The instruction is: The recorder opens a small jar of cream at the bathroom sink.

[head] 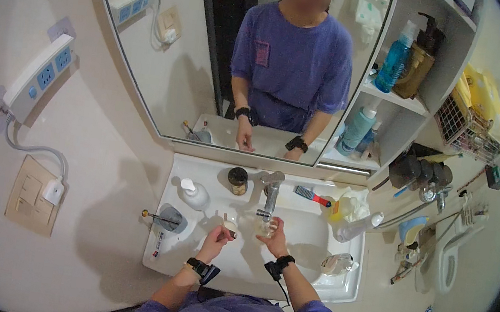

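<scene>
My right hand grips a small clear container, perhaps a glass or jar, right below the spout of the chrome faucet. Whether water runs into it is too small to tell. Over the left part of the white washbasin, my left hand pinches a small dark object with a pale end, possibly a cap. Just beyond those fingertips is a small whitish round item with a thin stem, partly hidden by the hand.
Left on the basin stand a white pump bottle, a grey cup with a brush and a toothpaste tube. A dark-lidded jar and red-handled foot file lie behind. Bottles line the right side; a mirror rises ahead.
</scene>
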Tool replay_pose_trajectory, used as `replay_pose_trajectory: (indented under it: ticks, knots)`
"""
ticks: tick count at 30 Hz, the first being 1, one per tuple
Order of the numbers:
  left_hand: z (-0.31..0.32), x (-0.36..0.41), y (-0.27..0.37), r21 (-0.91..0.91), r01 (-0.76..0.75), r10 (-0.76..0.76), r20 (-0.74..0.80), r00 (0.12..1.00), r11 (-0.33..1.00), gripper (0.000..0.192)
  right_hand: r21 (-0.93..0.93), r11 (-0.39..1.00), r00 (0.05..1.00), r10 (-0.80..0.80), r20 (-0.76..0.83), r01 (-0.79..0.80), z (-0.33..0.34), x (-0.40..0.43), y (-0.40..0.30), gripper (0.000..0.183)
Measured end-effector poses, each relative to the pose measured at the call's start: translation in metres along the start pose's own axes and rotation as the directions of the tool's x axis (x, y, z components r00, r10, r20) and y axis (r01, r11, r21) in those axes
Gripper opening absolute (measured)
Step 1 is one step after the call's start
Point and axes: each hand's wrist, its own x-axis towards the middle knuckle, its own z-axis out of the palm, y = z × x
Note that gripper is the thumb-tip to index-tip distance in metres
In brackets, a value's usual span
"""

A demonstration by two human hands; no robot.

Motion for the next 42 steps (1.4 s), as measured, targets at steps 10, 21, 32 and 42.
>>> replay_pose_trajectory:
  ticks: [10,21,32,42]
  knots:
    - [-0.001,-0.009,0.002,-0.068,0.023,-0.023,-0.003,1.000,0.997,0.023,-0.082,0.994,0.996,-0.070,0.052,0.074,0.010,0.001,-0.032,0.085]
    - [0.007,-0.008,-0.015,-0.205,0.064,-0.066,-0.004,0.998,0.977,0.021,0.053,0.998,0.998,-0.039,0.048,0.036,0.011,0.001,-0.027,0.088]
    - [0.011,-0.013,-0.010,-0.215,0.032,-0.044,-0.051,0.998,0.976,0.013,0.138,0.990,0.999,-0.014,-0.045,0.020,0.019,0.007,-0.016,0.081]
    - [0.008,-0.009,-0.025,-0.024,0.110,-0.112,-0.164,0.980,0.994,0.012,0.621,0.535,0.818,0.421,0.392,-0.573,0.014,0.008,0.005,0.055]
